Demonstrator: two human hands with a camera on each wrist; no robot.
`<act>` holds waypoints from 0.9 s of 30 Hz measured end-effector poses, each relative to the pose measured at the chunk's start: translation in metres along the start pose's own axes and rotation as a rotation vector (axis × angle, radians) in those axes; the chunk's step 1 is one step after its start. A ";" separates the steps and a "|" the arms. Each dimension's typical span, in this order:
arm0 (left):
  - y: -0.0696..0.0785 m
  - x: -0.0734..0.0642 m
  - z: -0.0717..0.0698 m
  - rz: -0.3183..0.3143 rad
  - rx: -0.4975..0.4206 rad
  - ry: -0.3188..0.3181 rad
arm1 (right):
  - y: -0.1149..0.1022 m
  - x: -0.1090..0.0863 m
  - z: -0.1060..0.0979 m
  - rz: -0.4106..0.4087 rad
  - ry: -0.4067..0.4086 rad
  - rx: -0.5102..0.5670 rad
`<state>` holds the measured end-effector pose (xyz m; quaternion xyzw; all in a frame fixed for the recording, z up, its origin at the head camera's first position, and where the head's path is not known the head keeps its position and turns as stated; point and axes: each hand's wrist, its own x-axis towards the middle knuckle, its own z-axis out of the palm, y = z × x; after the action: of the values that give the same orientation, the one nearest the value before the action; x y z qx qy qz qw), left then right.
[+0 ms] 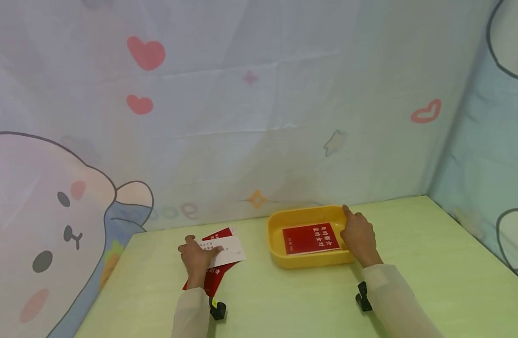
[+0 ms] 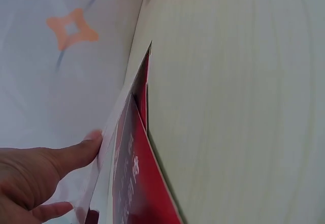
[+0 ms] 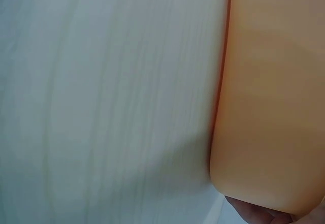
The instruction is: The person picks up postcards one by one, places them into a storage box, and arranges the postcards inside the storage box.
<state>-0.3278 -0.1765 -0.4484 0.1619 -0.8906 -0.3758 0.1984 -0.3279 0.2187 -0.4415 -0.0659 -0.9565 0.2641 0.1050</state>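
Observation:
A white card (image 1: pixel 230 251) with printed lettering is pinched in my left hand (image 1: pixel 195 258), thumb on its upper face. In the left wrist view the card (image 2: pixel 105 145) tilts up over the red cards (image 2: pixel 147 188). Those red cards (image 1: pixel 215 280) lie fanned on the table beneath it. My right hand (image 1: pixel 361 238) grips the right end of a yellow tray (image 1: pixel 292 262). Inside the tray lies a red card (image 1: pixel 311 238) with white lettering. The right wrist view shows the tray's outer wall (image 3: pixel 274 107) and a few fingers (image 3: pixel 254 212) under its end; the rest is hidden.
The pale green table (image 1: pixel 259 305) ends at a patterned cloth backdrop (image 1: pixel 242 155), close behind the tray. More cloth (image 1: pixel 487 173) hangs along the right side. Black wrist cameras sit below the left (image 1: pixel 218 310) and right (image 1: pixel 363 296) hands.

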 end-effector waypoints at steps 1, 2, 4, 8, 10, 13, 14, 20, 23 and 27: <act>-0.001 0.000 0.001 0.008 -0.013 0.005 | 0.000 0.000 0.000 -0.003 0.002 -0.002; -0.001 0.001 0.001 0.018 -0.026 0.010 | 0.000 0.000 0.000 -0.006 0.006 -0.005; -0.002 0.002 0.003 0.034 -0.060 0.018 | 0.000 0.000 0.000 -0.009 0.011 -0.013; -0.003 0.005 0.006 0.050 -0.121 0.050 | 0.000 -0.001 0.000 -0.007 0.014 -0.025; -0.003 0.006 0.007 0.044 -0.127 0.058 | 0.000 -0.001 0.000 -0.007 0.011 -0.022; 0.000 0.007 0.008 0.037 -0.135 0.069 | 0.000 0.000 0.000 -0.008 0.013 -0.019; 0.001 0.008 0.009 0.041 -0.142 0.073 | 0.000 0.000 -0.001 -0.009 0.015 -0.017; 0.006 0.006 0.010 0.060 -0.218 0.090 | 0.001 0.001 -0.001 -0.011 0.005 -0.004; 0.007 0.006 0.009 0.039 -0.228 0.075 | 0.001 0.001 0.000 -0.006 -0.010 0.002; 0.008 0.005 0.009 0.035 -0.247 0.054 | 0.002 0.001 0.000 -0.006 -0.008 -0.001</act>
<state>-0.3379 -0.1679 -0.4466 0.1306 -0.8347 -0.4746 0.2470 -0.3287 0.2205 -0.4426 -0.0622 -0.9572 0.2638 0.1019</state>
